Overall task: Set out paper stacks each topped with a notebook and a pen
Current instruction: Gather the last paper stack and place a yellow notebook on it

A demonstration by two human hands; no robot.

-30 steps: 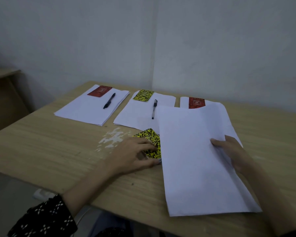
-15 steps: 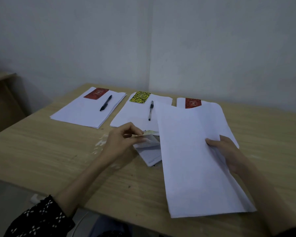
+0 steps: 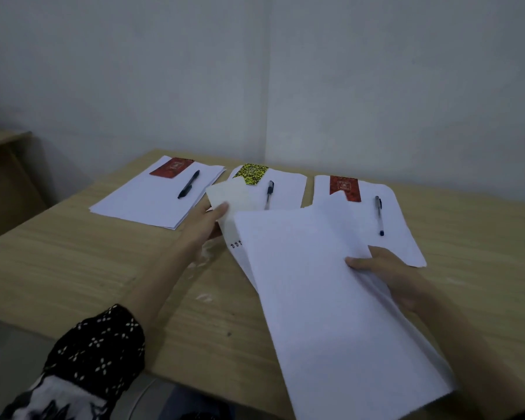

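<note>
Three paper stacks lie in a row along the far side of the wooden desk (image 3: pixel 73 268), and the middle stack (image 3: pixel 285 189) serves as the reference here. It carries a yellow-and-black patterned notebook (image 3: pixel 253 174) at its far edge and a pen (image 3: pixel 269 194) just right of that notebook. To its left, the left stack (image 3: pixel 152 198) bears a red notebook (image 3: pixel 172 168) at its far edge and a dark pen (image 3: pixel 188 184) beside it. To its right, the right stack (image 3: pixel 403 234) has a second red notebook (image 3: pixel 345 186) and a clear pen with a blue tip (image 3: pixel 379 215) lying along its length. Nearer the person than the middle stack, the right hand (image 3: pixel 385 271) grips a thick sheaf of white paper (image 3: pixel 331 313), thumb on top and fingers (image 3: pixel 406 298) underneath, closed on its right edge, the sheaf tilted up off the desk and covering the near corners of the middle and right stacks. The left hand (image 3: pixel 205 225), in a black patterned sleeve (image 3: pixel 97 347), reaches to the near left corner of the middle stack and pinches a small open notebook (image 3: pixel 229 197) with its pale pages upward, at the sheaf's upper left edge; its cover cannot be made out. White scuffs (image 3: pixel 205 295) mark the desk below that hand.
</note>
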